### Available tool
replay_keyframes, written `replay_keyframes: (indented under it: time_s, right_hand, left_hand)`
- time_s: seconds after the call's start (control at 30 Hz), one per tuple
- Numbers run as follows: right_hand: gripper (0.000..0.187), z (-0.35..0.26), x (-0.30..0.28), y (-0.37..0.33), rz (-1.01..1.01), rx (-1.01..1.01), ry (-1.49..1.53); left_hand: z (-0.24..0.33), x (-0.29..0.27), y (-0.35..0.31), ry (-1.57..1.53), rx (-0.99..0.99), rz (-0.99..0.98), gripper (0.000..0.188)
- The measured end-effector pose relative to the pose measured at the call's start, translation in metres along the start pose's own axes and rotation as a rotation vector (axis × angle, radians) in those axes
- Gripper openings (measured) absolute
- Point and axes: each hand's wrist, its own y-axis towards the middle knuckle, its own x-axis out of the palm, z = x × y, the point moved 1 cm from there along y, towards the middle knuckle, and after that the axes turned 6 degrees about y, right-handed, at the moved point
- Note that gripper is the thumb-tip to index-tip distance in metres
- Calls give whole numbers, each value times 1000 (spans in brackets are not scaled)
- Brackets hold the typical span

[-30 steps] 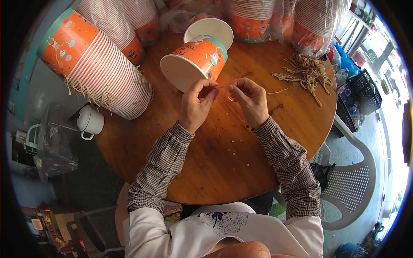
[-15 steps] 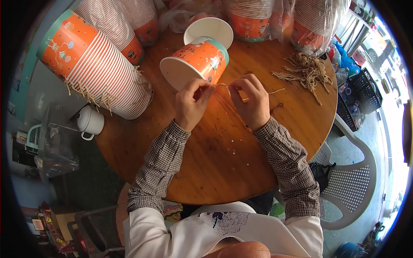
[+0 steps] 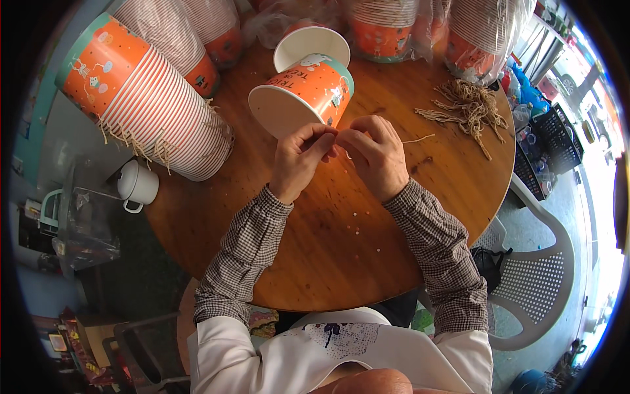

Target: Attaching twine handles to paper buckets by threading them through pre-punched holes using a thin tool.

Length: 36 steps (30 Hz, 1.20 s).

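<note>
Both forearms came up from the lower edge in checked sleeves and met near the middle of the round wooden bench [image 3: 341, 256], the left hand [image 3: 298, 161] and right hand [image 3: 374, 154] knuckle to knuckle with their fingertips touching. The fingers of each hand were pinched narrow on a thin tan string [image 3: 417, 139], whose loose end trailed out to the right, lying roughly level across the bench. Just beyond the fingertips lay an orange paper bucket [image 3: 308, 92] on its side, its long axis slanting from upper right to lower left and its white open mouth facing the lower left, toward the left hand. A long stack of nested buckets [image 3: 151, 98] crowded the left side, a pile of cut strings [image 3: 469, 108] lay well apart at the right, and bare wood lay open between the hands and the near edge.
</note>
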Motion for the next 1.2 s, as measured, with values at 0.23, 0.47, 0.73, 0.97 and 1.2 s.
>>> replay_keyframes:
  time_s: [0.23, 0.47, 0.73, 0.97, 1.2]
  right_hand:
    - [9, 2, 7, -5, 58, 214, 224]
    - [11, 2, 11, -8, 33, 517, 487]
    - [13, 5, 14, -10, 16, 648, 651]
    - [15, 10, 17, -10, 18, 630, 646]
    - [12, 8, 16, -11, 11, 674, 634]
  left_hand:
    - [-3, 4, 0, 153, 139, 17, 15]
    - [-7, 12, -3, 734, 613, 196, 24]
    - [-11, 10, -3, 570, 468, 227, 19]
    - [-10, 2, -2, 258, 219, 140, 15]
    - [-9, 9, -3, 297, 298, 149, 13]
